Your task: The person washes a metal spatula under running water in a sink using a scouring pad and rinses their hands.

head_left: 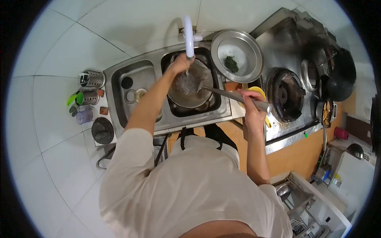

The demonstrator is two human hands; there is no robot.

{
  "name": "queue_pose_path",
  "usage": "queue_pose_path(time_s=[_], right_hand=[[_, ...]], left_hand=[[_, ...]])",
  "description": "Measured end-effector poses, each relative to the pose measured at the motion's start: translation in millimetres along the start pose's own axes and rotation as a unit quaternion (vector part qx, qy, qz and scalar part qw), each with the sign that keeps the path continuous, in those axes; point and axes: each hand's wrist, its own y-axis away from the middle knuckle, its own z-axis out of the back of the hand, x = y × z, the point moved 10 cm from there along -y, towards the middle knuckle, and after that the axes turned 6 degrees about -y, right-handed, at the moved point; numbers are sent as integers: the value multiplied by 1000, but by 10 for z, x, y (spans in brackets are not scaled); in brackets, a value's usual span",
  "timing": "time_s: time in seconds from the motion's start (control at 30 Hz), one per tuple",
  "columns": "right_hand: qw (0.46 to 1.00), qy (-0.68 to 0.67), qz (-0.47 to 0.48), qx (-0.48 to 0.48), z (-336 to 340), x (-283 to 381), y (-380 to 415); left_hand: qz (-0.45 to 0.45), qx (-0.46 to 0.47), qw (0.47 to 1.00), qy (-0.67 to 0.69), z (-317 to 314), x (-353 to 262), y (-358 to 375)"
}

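Observation:
My left hand (179, 64) reaches into the right sink basin and rests on the far rim of a wok (189, 88) holding water, just under the white tap (189, 36). My right hand (253, 101) grips the long metal handle (234, 95) of the wok, which runs from the pan toward the stove. Whether the left hand's fingers grip the rim or only touch it is unclear.
An empty left sink basin (133, 85) lies beside the wok. A metal plate (237, 50) with green bits sits behind the sink. A gas burner (283, 99) and black pans (337, 75) are at the right. Metal utensil cups (92, 79) stand at the left.

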Motion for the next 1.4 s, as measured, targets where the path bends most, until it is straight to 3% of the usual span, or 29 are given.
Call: queue_pose_path(time_s=[0.03,0.07,0.17,0.3,0.57,0.67,0.77,0.9,1.07,1.4], right_hand=[[1000,3,17,6,79,-19,4],[999,-15,27,8,96,47,46],[997,-57,52,24,112,293,141],[993,-76,60,68,221,439,102],[984,-134,9,119,378,252,-36],[987,-103,3,123,461,177,-120],[982,-140,-5,124,548,94,-158],[980,-164,-15,115,636,81,-47],[983,-171,-16,71,775,108,102],[988,-154,25,7,831,194,331]], left_hand=[[54,14,994,-91,-60,18,352],[48,-22,989,137,-398,756,276],[215,-52,923,314,-917,1158,1146],[232,-115,874,412,-1303,1053,1692],[163,-229,886,370,-1289,569,1960],[179,-262,858,405,-1360,416,2114],[158,-252,796,527,-1271,433,1852],[30,-294,736,609,-511,-153,1375],[-47,-269,654,705,76,-930,1157],[-54,-245,637,729,340,-1048,1170]])
